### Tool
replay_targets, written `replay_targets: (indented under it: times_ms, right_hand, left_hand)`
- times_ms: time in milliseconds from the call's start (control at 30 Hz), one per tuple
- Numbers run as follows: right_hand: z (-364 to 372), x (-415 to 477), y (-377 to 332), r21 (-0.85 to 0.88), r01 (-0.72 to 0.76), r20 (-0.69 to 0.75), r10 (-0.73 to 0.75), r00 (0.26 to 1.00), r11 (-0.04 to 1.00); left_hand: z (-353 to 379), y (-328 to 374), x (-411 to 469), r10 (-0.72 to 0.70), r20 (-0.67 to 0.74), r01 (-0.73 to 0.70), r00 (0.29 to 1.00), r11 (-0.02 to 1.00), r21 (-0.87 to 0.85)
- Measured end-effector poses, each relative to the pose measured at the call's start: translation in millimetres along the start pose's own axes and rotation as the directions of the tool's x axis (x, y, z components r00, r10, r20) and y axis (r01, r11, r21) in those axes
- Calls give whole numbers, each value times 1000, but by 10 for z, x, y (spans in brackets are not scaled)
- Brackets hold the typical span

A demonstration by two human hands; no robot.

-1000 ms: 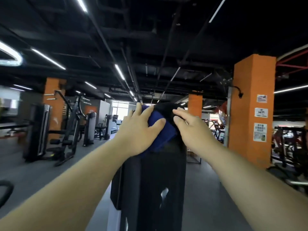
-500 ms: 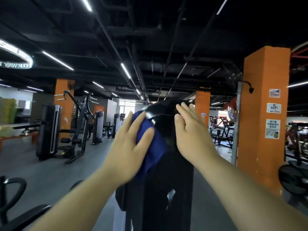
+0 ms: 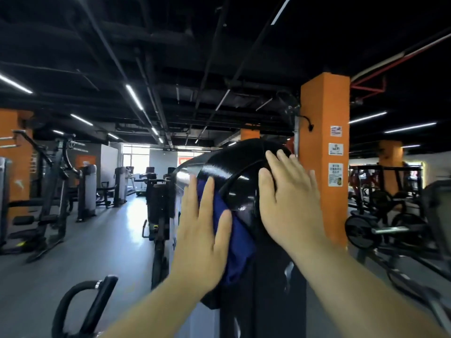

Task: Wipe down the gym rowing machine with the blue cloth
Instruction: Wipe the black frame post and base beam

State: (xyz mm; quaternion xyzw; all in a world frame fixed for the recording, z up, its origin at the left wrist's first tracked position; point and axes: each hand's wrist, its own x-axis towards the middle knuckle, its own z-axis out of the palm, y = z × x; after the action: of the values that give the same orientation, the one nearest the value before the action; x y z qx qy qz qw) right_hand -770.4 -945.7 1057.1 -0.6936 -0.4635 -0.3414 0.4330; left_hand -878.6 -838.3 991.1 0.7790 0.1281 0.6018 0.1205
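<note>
Hands flat, fingers spread: left hand presses blue cloth, right hand apparently steadies rowing machine housing before orange pillar.

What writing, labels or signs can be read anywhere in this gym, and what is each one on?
"Wi Fi": the middle white sign on the near orange square pillar.
Top white sticker on that pillar: print too blurred to read.
Bottom white notice on that pillar: lines of small characters, too small to read.
Glossy black rounded machine housing: no readable marking.
</note>
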Motion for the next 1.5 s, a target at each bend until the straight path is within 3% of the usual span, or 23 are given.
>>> replay_targets:
  times_ms: [100,300,433,600,800,933,1067,1300,1400,1500]
  right_hand:
    - [66,-128,1,-23,71,-47,-72,996,997]
    - [107,-111,19,31,50,-113,-46,992,998]
    - [100,-115,43,50,57,-113,-51,992,997]
    - [112,-125,61,81,60,-128,-49,991,995]
    - [73,-120,104,59,86,-81,-82,993,994]
    - [-1,-97,226,90,128,-1,-129,992,988]
    - [-26,-90,307,149,161,18,-166,986,976]
    - [-120,-35,462,191,257,83,-276,958,947]
    - [-178,123,574,196,311,92,-333,938,930]
    - [-165,274,636,374,223,133,-290,948,900]
  left_hand:
    - [27,-106,-166,-77,9,77,997,996,-49]
    - [45,206,760,-72,-97,74,993,997,19]
    - [206,-19,-28,-11,-117,1,993,997,-80]
    - [333,-293,-703,-59,-39,56,998,995,-77]
    - [130,80,184,-184,-102,164,978,971,-173]
    - [296,-84,-447,-104,-113,89,988,988,-126]
    - [420,-277,-1051,-167,-54,162,985,983,-87]
    - [199,327,145,-299,-164,285,940,953,-104]
    - [324,353,-206,-246,-159,235,956,969,-81]
    - [504,321,-909,-187,-136,196,973,979,53]
